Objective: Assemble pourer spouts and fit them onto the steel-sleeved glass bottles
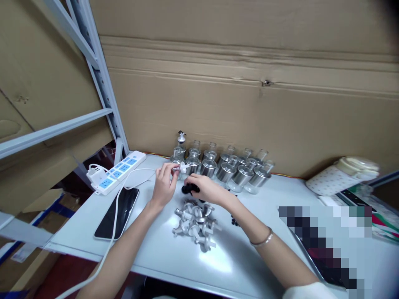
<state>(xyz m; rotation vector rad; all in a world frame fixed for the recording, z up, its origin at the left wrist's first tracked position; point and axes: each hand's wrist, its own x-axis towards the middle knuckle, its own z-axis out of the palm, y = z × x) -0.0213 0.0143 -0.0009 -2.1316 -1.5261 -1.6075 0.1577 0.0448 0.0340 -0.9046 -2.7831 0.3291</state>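
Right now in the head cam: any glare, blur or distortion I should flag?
Head view: a soft glare patch on the white table below the pile of metal spouts; wide-angle bending at the shelf frame; smeared focus toward the right edge around the white pouch; a pixelated block at lower right; left hand and right hand fairly sharp, evenly lit.

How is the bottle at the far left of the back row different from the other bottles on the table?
The far-left bottle already carries a pour spout with a dark tip on its neck; the other bottles have open necks with no spout. The far-left bottle therefore stands taller than the other bottles. It is also the one nearest the left hand, which pinches a loose spout. All are clear glass with a metal-coloured band and stand upright.
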